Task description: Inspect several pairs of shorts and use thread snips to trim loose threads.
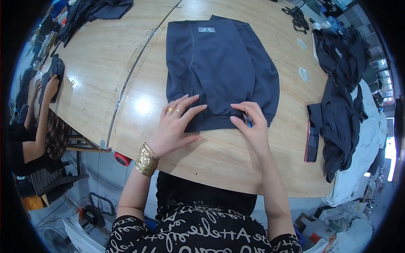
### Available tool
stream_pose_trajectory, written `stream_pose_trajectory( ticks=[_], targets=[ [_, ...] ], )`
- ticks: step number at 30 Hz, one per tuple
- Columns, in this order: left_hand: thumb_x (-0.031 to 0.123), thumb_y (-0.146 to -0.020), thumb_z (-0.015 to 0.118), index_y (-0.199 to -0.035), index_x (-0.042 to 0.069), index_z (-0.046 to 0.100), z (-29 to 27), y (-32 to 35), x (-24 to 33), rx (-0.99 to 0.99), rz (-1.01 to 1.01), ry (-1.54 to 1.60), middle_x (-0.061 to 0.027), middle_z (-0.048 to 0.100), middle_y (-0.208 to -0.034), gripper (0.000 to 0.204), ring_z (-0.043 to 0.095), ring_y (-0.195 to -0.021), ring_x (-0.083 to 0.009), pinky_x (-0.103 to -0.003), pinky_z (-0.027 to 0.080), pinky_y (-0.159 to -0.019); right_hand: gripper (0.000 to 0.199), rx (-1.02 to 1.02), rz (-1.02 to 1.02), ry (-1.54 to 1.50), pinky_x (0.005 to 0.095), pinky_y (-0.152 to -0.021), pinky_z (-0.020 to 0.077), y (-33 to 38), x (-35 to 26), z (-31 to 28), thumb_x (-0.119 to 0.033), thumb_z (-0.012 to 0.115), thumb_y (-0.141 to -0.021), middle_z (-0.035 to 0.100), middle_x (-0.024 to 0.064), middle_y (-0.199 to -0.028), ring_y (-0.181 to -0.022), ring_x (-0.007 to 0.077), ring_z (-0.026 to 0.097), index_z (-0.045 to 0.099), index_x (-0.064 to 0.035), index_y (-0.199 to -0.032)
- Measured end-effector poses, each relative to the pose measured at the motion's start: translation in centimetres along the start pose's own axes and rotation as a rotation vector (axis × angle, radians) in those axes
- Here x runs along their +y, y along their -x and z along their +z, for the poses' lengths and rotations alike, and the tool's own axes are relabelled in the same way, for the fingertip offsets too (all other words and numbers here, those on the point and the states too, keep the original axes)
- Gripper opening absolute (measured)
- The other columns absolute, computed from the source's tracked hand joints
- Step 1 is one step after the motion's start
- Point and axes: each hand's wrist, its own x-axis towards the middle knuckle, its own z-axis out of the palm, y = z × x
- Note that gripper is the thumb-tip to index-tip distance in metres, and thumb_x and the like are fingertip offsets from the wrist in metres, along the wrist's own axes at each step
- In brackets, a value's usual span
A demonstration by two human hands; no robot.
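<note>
A dark navy garment (221, 69) lies flat on the table before me, with a small light patch (206, 30) near its far edge. Its near edge has a stitched band (217, 122). On the left part of that band rests my left hand (179, 120), its fingers spread and the fabric under the fingertips. At the band's right end my right hand (252, 120) is closed, thumb and forefinger tips close together at the cloth. A small blue tool (249, 122) shows between its fingers; most of it is hidden, so its kind is unclear.
The wooden table (139, 105) has a taped seam left of the garment. Dark clothes (344, 109) are heaped at the right edge beside a phone (311, 143). More dark clothing (99, 12) lies far left. At the left side, another person's hand (51, 86) handles dark cloth.
</note>
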Motion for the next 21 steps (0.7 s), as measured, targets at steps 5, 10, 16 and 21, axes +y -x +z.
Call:
stream_pose_trajectory(
  ticks=[5,10,16,21],
  targets=[
    [0.001,-0.072,0.062,-0.105,0.009,0.064,0.6,0.2,-2.8,0.030,-0.154,0.106,-0.0092,0.062,-0.109,0.035,0.053,-0.113,-0.0254,-0.037,0.038,-0.098,0.037,0.012,-0.122,0.601,0.0283,-0.062,0.0523,1.9,-0.2,-3.0,-0.009,0.073,-0.069,0.057,0.0038,-0.108,-0.079,0.0217,0.063,0.064,-0.0112,-0.105],
    [-0.022,-0.065,0.040,-0.104,0.003,0.065,-6.9,-4.8,-0.6,0.412,0.061,0.460,-0.0117,0.064,-0.105,0.053,0.061,-0.101,-0.0229,-0.032,0.048,-0.089,0.032,0.321,-0.095,0.403,0.0253,-0.067,0.0462,-1.6,-5.4,-9.4,0.007,0.059,-0.067,0.066,0.0039,-0.087,-0.079,0.0151,0.063,0.067,-0.0092,-0.094],
    [0.011,-0.087,0.057,-0.106,0.001,0.063,-10.7,-9.0,-0.8,-0.516,0.031,-0.025,-0.0136,0.067,-0.096,0.023,0.063,-0.094,-0.0196,-0.034,0.048,-0.083,0.023,-0.198,0.019,0.458,0.0221,-0.068,0.0439,-6.3,-12.7,-17.9,-0.004,0.057,-0.067,0.062,0.0031,-0.075,-0.071,0.0115,0.057,0.064,0.0017,-0.088],
    [0.015,-0.090,0.051,-0.110,0.003,0.063,-14.7,-10.7,-2.2,-0.194,0.391,1.256,-0.0117,0.065,-0.101,0.026,0.064,-0.082,-0.0225,-0.031,0.052,-0.078,0.021,0.049,0.071,-0.025,0.0258,-0.074,0.0467,-5.6,-17.2,-17.9,-0.008,0.061,-0.067,0.062,0.0054,-0.079,-0.080,0.0132,0.060,0.063,-0.0006,-0.087]
  ],
)
